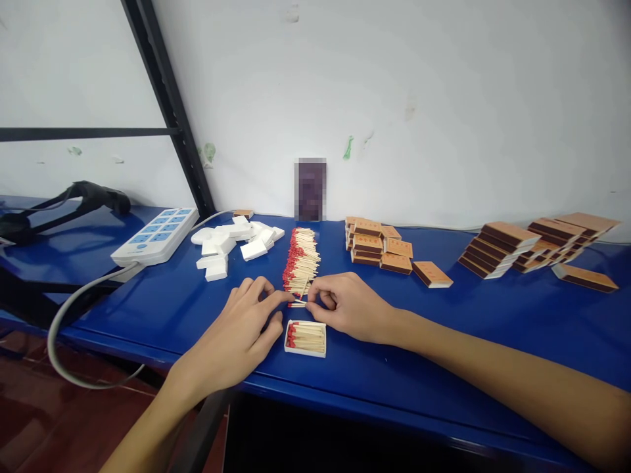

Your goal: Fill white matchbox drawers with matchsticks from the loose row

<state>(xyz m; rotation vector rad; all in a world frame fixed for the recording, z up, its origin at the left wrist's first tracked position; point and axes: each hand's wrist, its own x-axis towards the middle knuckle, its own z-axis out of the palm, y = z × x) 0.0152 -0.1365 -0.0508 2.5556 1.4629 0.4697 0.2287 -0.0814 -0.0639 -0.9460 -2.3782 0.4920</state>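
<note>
A long heap of red-tipped matches (302,259) lies in the middle of the blue table. At its near end, my right hand (350,305) pinches the plain ends of a few matches (298,303) between thumb and fingertips. My left hand (241,328) rests to the left with its fingers apart, the index fingertip at the red heads of those matches. Just in front of both hands sits a white matchbox tray (305,355) with a layer of matches in it, heads to the left.
White empty trays (221,244) lie piled at left, beside a power strip (156,235) with its cable. Matchboxes (367,244) are stacked right of the heap, and more matchbox stacks (497,246) stand farther right. A blurred dark rectangle (310,190) leans against the wall.
</note>
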